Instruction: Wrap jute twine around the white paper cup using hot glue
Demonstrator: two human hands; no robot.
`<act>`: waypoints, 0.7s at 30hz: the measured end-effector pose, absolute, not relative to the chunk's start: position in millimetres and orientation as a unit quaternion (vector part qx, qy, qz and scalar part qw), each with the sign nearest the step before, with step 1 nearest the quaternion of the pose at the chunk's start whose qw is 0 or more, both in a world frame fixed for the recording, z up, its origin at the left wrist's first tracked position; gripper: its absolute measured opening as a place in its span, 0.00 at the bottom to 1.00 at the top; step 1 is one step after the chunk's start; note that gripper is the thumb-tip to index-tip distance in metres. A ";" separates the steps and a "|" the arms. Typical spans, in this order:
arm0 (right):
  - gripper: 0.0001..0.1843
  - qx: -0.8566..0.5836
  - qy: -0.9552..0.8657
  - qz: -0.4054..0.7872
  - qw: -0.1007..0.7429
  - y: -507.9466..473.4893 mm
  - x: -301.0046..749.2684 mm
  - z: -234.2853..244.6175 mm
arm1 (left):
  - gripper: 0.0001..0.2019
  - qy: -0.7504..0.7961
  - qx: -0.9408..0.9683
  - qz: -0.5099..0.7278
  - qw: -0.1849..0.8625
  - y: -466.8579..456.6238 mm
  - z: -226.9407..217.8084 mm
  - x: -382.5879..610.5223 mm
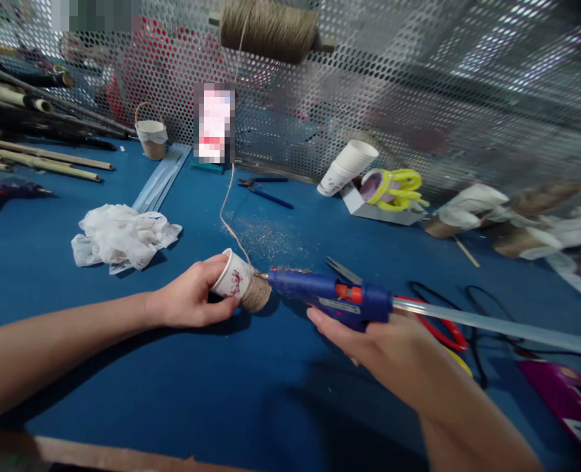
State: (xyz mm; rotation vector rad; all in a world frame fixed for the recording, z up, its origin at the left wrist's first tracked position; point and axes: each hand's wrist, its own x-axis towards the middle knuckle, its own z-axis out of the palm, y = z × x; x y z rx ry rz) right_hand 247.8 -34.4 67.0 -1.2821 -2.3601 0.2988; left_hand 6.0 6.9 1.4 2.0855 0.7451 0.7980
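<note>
My left hand grips a white paper cup with a red print, tilted on its side just over the blue table. Jute twine is wound around the cup's base end. From there a loose strand runs up to the large twine spool on the mesh wall. My right hand is wrapped around the handle of a blue hot glue gun, a long clear glue stick sticking out of its back. The gun's nozzle is at the edge of the twine wrap; whether it touches cannot be made out.
Crumpled white lace lies left of the cup. Blue-handled pliers, stacked paper cups and a finished small basket stand along the mesh. Red-handled scissors and a black cord lie by my right arm. Wooden sticks lie at left.
</note>
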 end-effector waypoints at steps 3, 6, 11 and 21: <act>0.17 -0.480 -0.851 0.089 0.191 -39.2 246.2 65.8 | 0.07 0.295 0.815 0.312 0.389 7.1 1.2 6.1; 0.18 -0.525 -0.825 0.086 0.190 -45.7 247.3 60.2 | 0.09 0.300 0.810 0.310 0.398 7.0 1.3 5.9; 0.17 -0.547 -0.813 0.076 0.184 -52.8 248.7 54.7 | 0.08 0.297 0.807 0.319 0.400 7.1 0.7 6.3; 0.09 -0.570 -0.699 0.385 0.197 -35.6 249.3 65.7 | 0.07 0.301 0.796 0.327 0.411 5.6 0.1 6.9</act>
